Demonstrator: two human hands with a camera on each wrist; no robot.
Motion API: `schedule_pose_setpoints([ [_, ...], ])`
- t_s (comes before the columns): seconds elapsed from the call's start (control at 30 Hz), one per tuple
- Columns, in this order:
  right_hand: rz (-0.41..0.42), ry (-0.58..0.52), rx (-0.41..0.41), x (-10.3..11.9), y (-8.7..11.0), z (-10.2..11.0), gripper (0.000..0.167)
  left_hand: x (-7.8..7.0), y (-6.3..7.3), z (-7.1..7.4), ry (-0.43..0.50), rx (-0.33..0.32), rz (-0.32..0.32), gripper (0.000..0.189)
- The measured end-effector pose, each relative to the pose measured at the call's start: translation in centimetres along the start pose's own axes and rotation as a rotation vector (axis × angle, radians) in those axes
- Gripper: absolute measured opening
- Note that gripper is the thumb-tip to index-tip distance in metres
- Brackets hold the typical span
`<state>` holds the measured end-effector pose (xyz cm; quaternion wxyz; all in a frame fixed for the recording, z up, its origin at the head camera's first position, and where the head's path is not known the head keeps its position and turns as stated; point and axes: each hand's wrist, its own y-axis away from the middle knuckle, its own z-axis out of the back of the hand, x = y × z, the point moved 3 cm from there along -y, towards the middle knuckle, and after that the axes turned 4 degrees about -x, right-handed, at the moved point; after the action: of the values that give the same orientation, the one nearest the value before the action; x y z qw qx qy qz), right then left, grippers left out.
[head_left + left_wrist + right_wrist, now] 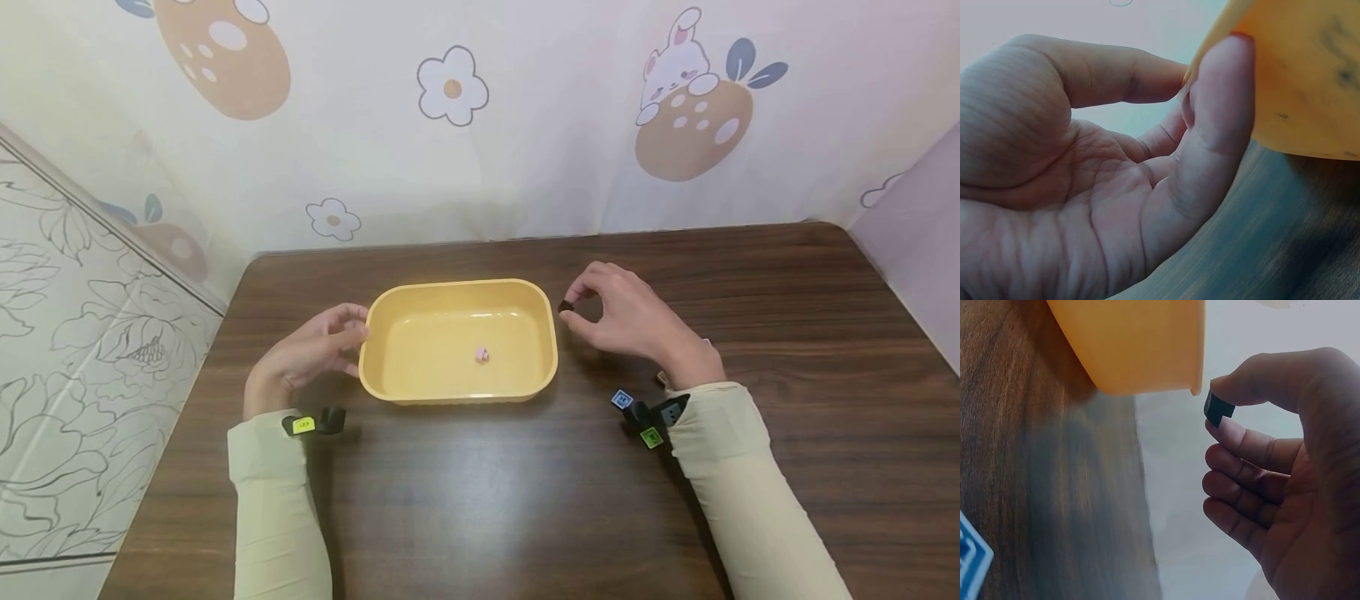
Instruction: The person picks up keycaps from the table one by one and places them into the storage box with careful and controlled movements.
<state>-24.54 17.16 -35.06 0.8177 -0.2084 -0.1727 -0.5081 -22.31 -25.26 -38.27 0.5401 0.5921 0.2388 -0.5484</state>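
A yellow plastic bin (457, 387) stands on the table, a small pink piece (482, 356) lying on its floor. My left hand (318, 346) pinches the rim at the bin's left end; the left wrist view shows the thumb and a finger on either side of the bin wall (1310, 94). Beside the right end, my right hand (626, 312) holds a small dark piece (1217, 409) between thumb and index finger, with the other fingers loosely bent. That piece is just outside the bin's rim (1196, 375), apart from it.
Small blue (622, 399) and green (651, 437) squares show near the right wrist. A small tan piece (662, 379) is partly hidden by that wrist. Behind the brown wooden table (465, 500) hangs a patterned curtain (525, 158). Black bands sit on both wrists.
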Motion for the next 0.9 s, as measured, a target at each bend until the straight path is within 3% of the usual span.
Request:
schedule_pose_setpoints([
  [0.6,0.007,0.003,-0.028,0.7,0.0,0.0,0.024,0.0,-0.1,-0.1,0.003,-0.001,0.003,0.040],
  [0.9,0.021,-0.008,0.003,1.6,-0.6,-0.5,0.026,0.1,0.0,0.0,0.003,0.005,-0.013,0.038],
])
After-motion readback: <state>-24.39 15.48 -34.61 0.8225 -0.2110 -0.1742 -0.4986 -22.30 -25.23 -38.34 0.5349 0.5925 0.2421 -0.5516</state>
